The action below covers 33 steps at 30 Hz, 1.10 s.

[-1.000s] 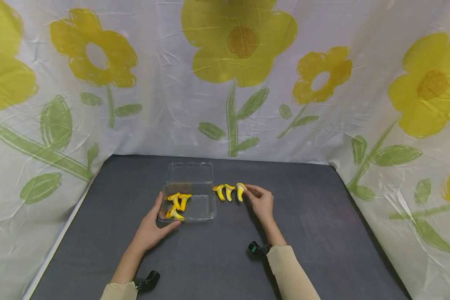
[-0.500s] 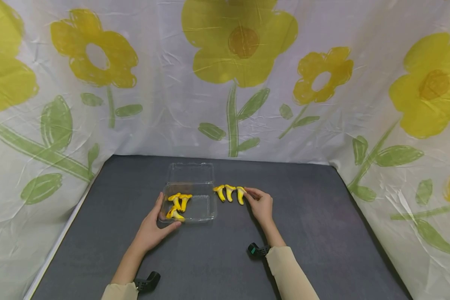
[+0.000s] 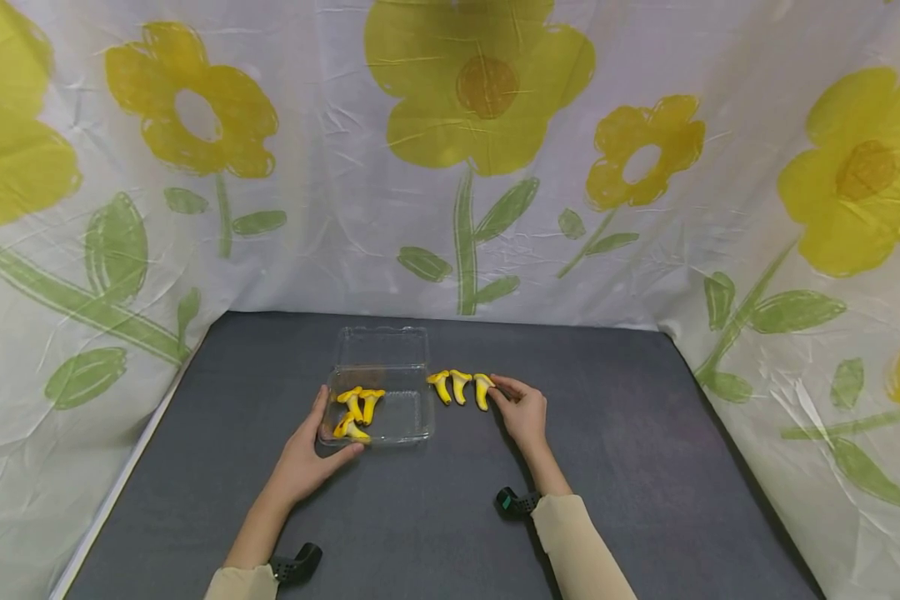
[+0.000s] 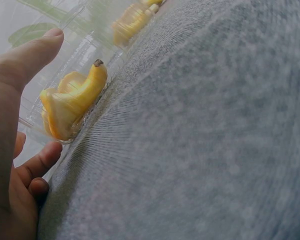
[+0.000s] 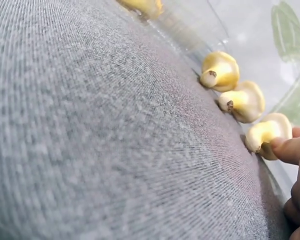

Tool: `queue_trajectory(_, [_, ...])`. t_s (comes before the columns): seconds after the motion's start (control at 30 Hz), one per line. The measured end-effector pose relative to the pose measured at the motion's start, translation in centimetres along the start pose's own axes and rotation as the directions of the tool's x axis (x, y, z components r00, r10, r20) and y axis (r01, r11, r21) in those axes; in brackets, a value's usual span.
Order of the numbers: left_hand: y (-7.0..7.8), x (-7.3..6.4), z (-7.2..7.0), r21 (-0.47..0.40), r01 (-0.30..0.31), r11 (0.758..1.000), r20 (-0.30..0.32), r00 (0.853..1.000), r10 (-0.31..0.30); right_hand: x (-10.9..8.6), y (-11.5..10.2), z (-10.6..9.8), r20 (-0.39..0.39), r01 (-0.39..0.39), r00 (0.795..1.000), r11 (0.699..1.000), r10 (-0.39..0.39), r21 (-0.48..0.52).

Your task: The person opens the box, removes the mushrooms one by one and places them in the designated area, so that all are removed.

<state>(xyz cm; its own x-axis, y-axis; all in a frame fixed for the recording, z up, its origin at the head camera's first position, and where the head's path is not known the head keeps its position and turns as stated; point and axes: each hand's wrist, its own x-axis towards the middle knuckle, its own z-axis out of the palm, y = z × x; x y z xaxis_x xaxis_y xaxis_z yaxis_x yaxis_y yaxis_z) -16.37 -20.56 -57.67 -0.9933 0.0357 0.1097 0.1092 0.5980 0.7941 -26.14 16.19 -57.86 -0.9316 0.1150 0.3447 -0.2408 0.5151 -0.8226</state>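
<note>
A clear plastic clamshell box (image 3: pixel 412 423) stands with its lid (image 3: pixel 382 346) laid back. Three yellow chanterelle mushrooms (image 3: pixel 350 429) lie in its left half. My left hand (image 3: pixel 300 462) holds the box at its near left corner, thumb (image 4: pixel 37 52) along the front and fingers at the left side. Right of the box, two more chanterelles (image 3: pixel 460 387) lie side by side on the cloth. My right hand (image 3: pixel 523 412) pinches a third chanterelle (image 5: pixel 267 134) between thumb and fingertips, at the right end of that row. Its stem end appears to touch the cloth.
Dark grey cloth (image 3: pixel 630 467) covers the table. A white curtain with yellow flowers (image 3: pixel 330 208) surrounds its back and sides. Black wrist cameras (image 3: pixel 297 564) sit on both forearms.
The right hand has drawn its chanterelle slightly toward the person, then stayed nearly still, the mushroom still pinched. The left hand and the box keep their places.
</note>
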Motion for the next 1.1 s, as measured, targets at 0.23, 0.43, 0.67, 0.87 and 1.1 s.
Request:
queue_trajectory(0.23, [0.11,-0.06,-0.07,0.004,0.015,1.0,0.004,1.0,-0.015,-0.21,0.04,-0.19,0.01,-0.006,1.0,0.997,0.005,0.083])
queue_trajectory(0.43, [0.2,0.15,-0.13,0.0,0.004,1.0,0.002,1.0,-0.004,-0.17,0.16,-0.3,0.004,-0.001,1.0,0.991,0.001,0.131])
queue_trajectory(0.67, [0.05,0.04,-0.13,0.01,0.005,1.0,0.007,1.0,-0.005,-0.29,0.13,-0.34,0.016,-0.029,1.0,0.992,0.027,0.125])
queue_trajectory(0.87, [-0.13,-0.03,-0.03,0.012,0.004,1.0,0.005,1.0,-0.004,-0.25,0.23,-0.32,0.013,-0.027,1.0,0.991,0.026,0.128])
queue_trajectory(1.1, [-0.06,0.05,-0.04,0.012,0.003,1.0,0.007,1.0,-0.003,0.08,-0.06,-0.41,0.041,-0.044,0.998,0.987,0.038,0.153])
